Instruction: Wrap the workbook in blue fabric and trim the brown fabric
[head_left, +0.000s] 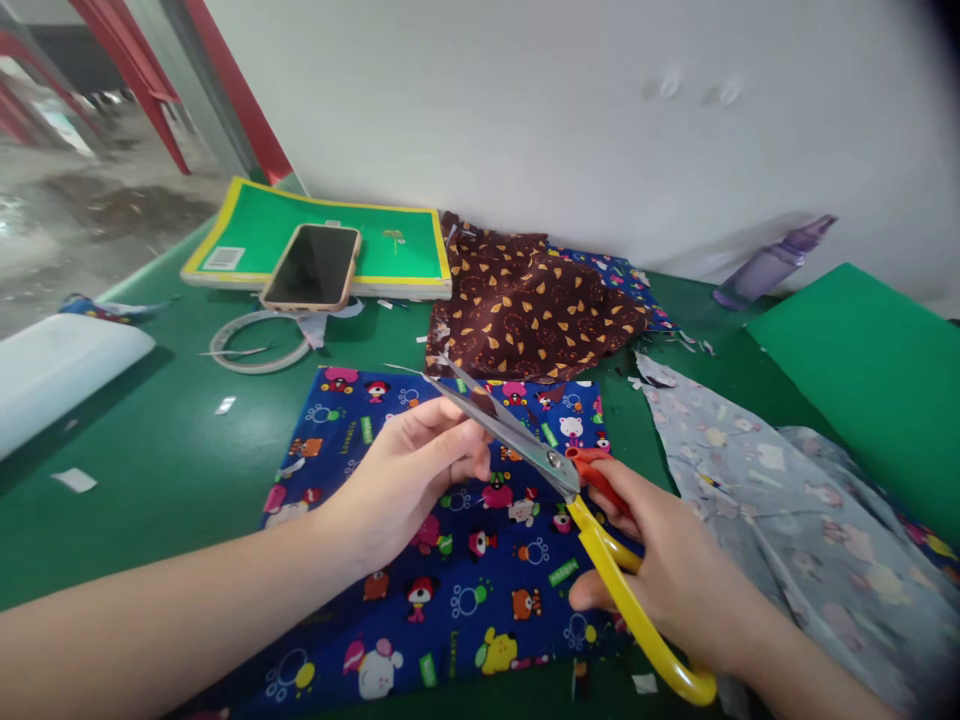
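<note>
My right hand [675, 575] grips the yellow and orange handles of a pair of scissors [525, 445], whose blades are parted and point up-left. My left hand [416, 470] is closed in a pinch right at the lower blade, thumb against fingers; what it pinches is too small to make out. Both hands hover over a blue fabric [450, 560] printed with cartoon animals, lying flat on the green table [150, 470].
A brown leaf-print cloth [525, 310] lies behind the blue one, a grey printed cloth [787, 510] to the right. A phone [313, 266] rests on a green-and-yellow book [247, 225]. Also a tape ring [259, 343], a purple bottle [772, 262], a green sheet [870, 370] and a white object [52, 370].
</note>
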